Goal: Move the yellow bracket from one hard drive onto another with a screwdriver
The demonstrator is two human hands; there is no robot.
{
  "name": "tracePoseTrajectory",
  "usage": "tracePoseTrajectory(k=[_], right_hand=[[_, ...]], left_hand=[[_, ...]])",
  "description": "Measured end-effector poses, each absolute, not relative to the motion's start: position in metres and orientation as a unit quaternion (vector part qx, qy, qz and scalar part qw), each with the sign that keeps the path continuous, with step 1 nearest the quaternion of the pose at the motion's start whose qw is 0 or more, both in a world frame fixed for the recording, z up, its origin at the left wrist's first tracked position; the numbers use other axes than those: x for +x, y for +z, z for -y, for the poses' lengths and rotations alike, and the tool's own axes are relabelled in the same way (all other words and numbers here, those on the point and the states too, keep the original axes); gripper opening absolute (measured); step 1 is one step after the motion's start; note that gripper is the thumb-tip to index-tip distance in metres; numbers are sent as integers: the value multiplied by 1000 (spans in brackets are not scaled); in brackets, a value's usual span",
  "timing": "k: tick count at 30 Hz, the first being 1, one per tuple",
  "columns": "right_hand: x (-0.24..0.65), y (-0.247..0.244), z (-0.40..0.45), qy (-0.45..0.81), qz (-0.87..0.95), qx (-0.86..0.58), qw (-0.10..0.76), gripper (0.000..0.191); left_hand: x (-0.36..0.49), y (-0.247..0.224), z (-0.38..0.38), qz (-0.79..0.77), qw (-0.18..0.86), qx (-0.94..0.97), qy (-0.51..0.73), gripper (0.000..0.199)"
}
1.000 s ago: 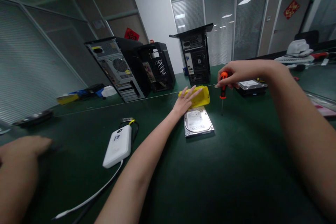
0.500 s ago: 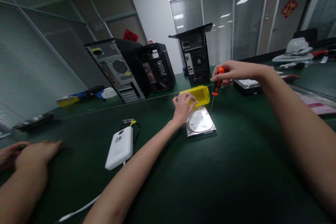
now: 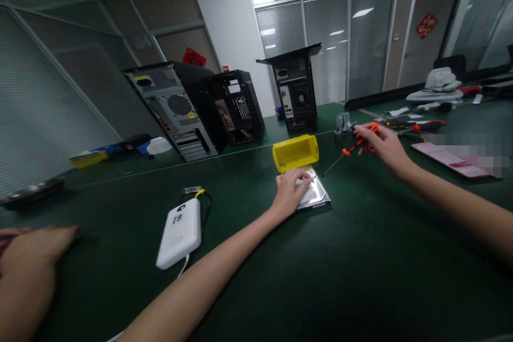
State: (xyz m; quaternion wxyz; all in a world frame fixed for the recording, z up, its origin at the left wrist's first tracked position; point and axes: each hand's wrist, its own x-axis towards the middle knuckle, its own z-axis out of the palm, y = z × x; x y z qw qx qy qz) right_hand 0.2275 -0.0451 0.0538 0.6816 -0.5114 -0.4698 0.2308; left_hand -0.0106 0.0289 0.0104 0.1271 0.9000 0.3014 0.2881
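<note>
A silver hard drive (image 3: 317,192) lies flat on the dark green table (image 3: 360,256). My left hand (image 3: 292,187) rests over the drive's left part, fingers bent and partly hiding it; whether it pinches anything small cannot be made out. Just behind the drive stands a yellow open box (image 3: 298,154), with something small at its lower left corner. To the right, my right hand (image 3: 379,144) grips an orange and black screwdriver (image 3: 351,148). The tool slants down to the left, its tip near the drive's right edge.
A white power bank (image 3: 180,232) with a cable lies left of my left forearm. Computer cases (image 3: 296,91) stand at the back. Another person's hands (image 3: 36,246) are at the far left. A pink flat item (image 3: 449,160) and pliers (image 3: 428,125) lie at the right.
My left hand has moved from the yellow box down onto the drive. My right hand has shifted right and down, tilting the screwdriver. The black-sided drive near my right hand is no longer visible.
</note>
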Motion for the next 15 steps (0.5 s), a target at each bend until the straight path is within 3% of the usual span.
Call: tracePoseTrajectory(k=[9, 15], right_hand=[[209, 48, 61, 117, 546, -532, 636, 28], [205, 39, 63, 94, 591, -544, 589, 28]], left_hand=[[-8, 20, -6, -198, -36, 952, 230, 21], [-7, 15, 0, -189, -49, 949, 246, 22]])
